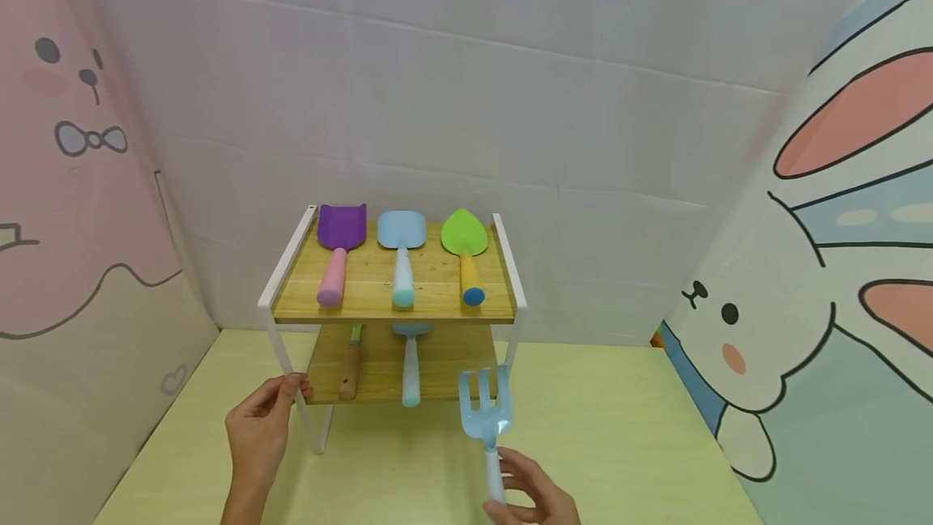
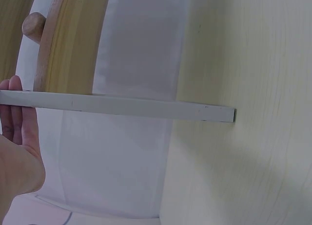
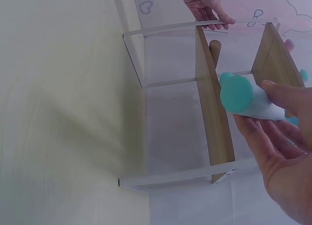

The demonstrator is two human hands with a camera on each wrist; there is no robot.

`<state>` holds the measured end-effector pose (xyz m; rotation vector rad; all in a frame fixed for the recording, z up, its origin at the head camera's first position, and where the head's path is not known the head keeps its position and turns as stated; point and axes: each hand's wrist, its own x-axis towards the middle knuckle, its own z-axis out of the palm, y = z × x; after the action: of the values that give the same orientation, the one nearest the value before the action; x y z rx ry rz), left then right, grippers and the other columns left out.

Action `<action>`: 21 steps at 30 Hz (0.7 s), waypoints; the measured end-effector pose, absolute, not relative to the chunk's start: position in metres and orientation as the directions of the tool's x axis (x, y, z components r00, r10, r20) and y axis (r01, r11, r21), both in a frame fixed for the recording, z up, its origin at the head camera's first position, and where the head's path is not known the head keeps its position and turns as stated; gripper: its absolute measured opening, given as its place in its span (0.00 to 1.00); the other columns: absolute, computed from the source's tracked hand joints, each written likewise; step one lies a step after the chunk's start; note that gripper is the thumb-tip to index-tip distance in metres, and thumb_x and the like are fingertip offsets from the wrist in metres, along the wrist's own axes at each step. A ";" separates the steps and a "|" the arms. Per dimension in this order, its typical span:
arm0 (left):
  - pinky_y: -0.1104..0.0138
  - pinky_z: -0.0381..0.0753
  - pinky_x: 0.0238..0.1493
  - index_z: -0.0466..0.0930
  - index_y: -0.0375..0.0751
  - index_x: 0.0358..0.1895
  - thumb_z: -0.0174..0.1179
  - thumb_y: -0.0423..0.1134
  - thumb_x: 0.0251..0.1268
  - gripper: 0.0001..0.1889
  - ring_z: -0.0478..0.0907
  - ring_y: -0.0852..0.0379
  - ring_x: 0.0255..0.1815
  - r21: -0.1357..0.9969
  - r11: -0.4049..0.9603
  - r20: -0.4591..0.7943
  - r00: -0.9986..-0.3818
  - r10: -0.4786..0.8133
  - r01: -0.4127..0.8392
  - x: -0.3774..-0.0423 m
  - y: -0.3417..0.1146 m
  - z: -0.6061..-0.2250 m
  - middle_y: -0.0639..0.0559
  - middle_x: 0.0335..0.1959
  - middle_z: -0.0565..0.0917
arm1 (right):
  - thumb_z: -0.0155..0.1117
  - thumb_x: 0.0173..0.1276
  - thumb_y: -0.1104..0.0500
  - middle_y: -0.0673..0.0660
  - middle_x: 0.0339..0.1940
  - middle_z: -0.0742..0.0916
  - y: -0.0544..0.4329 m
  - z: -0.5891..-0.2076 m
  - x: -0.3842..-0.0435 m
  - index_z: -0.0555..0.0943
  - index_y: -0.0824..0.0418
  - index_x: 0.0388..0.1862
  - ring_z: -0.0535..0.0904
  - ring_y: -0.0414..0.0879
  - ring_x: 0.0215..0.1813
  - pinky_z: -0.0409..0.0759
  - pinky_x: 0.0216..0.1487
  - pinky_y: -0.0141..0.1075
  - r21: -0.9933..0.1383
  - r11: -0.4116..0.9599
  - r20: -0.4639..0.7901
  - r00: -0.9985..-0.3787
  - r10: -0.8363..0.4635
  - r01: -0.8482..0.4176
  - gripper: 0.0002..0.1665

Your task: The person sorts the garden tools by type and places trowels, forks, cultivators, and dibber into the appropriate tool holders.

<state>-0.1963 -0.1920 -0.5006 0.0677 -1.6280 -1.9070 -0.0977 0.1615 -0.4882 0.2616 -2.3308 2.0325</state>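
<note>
My left hand (image 1: 258,420) pinches the left front leg (image 1: 280,347) of a small two-tier shelf rack, at about lower-board height. In the left wrist view, its fingers (image 2: 30,127) pass behind that white leg. My right hand (image 1: 535,492) grips the white handle of a light blue hand fork (image 1: 487,420). The tines point up and away, overlapping the right front corner of the lower board (image 1: 452,363) in the head view. On that board lie a wooden-handled tool (image 1: 350,371), its head hidden by the upper board, and a light blue shovel (image 1: 411,371).
On the upper board (image 1: 437,310) lie a purple shovel (image 1: 341,225) with a pink handle, a light blue shovel (image 1: 402,229) and a green trowel (image 1: 464,232) with a yellow handle. The rack stands on a pale yellow table (image 1: 619,428), before a whitish curtain (image 1: 583,144).
</note>
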 end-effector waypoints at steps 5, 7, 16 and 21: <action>0.74 0.85 0.42 0.84 0.17 0.38 0.61 0.22 0.70 0.06 0.89 0.60 0.30 0.902 -0.054 0.353 -0.805 -0.476 0.428 -0.196 -0.193 -0.501 0.48 0.28 0.89 | 0.77 0.64 0.63 0.68 0.53 0.87 0.154 -0.488 -0.101 0.78 0.66 0.65 0.88 0.52 0.48 0.89 0.40 0.40 -0.977 0.104 0.172 -0.978 -0.120 -0.185 0.31; 0.74 0.85 0.42 0.84 0.17 0.38 0.61 0.21 0.70 0.06 0.89 0.60 0.30 0.900 -0.056 0.358 -0.804 -0.474 0.433 -0.196 -0.193 -0.501 0.48 0.28 0.90 | 0.77 0.63 0.64 0.67 0.53 0.87 0.151 -0.488 -0.103 0.78 0.64 0.65 0.88 0.53 0.48 0.89 0.39 0.40 -0.972 0.102 0.197 -0.973 -0.120 -0.209 0.31; 0.75 0.85 0.41 0.84 0.17 0.38 0.61 0.21 0.71 0.06 0.88 0.60 0.30 0.905 -0.051 0.348 -0.806 -0.478 0.422 -0.196 -0.193 -0.500 0.49 0.28 0.90 | 0.75 0.65 0.67 0.65 0.52 0.87 0.143 -0.490 -0.115 0.78 0.68 0.66 0.88 0.44 0.48 0.89 0.39 0.41 -0.956 0.096 0.265 -0.954 -0.138 -0.279 0.30; 0.75 0.85 0.41 0.85 0.17 0.38 0.61 0.22 0.71 0.06 0.89 0.61 0.30 0.908 -0.048 0.344 -0.809 -0.476 0.415 -0.196 -0.193 -0.500 0.50 0.28 0.90 | 0.74 0.66 0.68 0.68 0.53 0.86 0.141 -0.490 -0.123 0.76 0.72 0.67 0.88 0.44 0.49 0.90 0.38 0.43 -0.941 0.074 0.317 -0.935 -0.161 -0.332 0.32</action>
<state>-0.1957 -0.1927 -0.4999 0.0654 -1.6320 -1.9133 -0.1234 0.1411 -0.4897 0.5090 -2.2028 1.9900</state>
